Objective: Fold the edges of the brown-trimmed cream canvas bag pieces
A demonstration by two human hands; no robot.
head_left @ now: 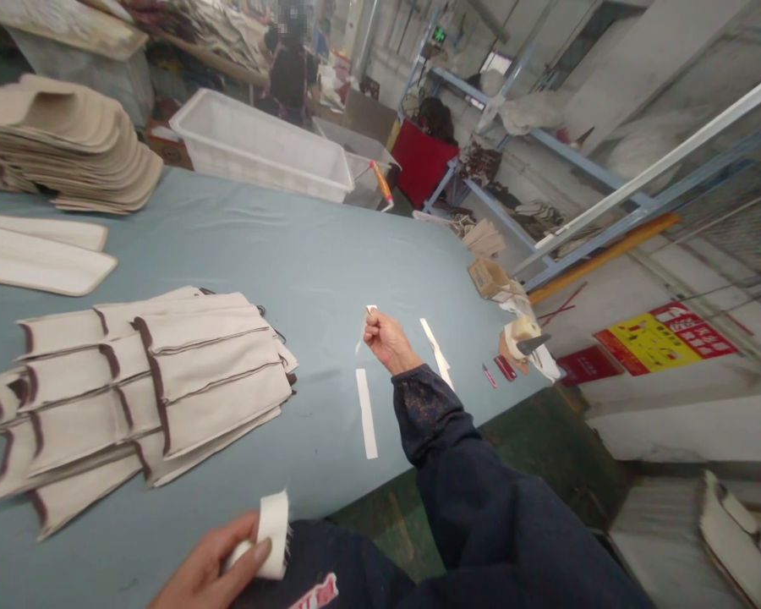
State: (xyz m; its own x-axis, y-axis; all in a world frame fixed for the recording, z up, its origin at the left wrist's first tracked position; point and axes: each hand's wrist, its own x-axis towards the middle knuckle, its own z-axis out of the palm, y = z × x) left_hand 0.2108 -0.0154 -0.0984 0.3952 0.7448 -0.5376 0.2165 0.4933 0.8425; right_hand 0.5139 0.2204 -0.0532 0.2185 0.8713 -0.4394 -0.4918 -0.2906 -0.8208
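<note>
My left hand (212, 562), low in the view near the table's front edge, is closed round a folded or rolled white fabric strip (275, 534) with a frayed edge. Out over the blue-green table, my right hand (388, 340) pinches a small white piece (371, 308) at its fingertips. A thin pale sliver hangs beside those fingers; what it is I cannot make out. Just below them, a flat white strip (367, 416) lies on the table. Right of my right wrist lies a second, cream strip (432, 342), partly hidden by the sleeve.
Overlapping beige fabric pieces with dark edging (219, 372) cover the table's left. Beyond them are white padded pieces (44, 258) and a tall beige stack (82, 144). A white bin (260, 148) stands at the far edge. A pink cutter (489, 375) and tape dispenser (523, 338) lie right.
</note>
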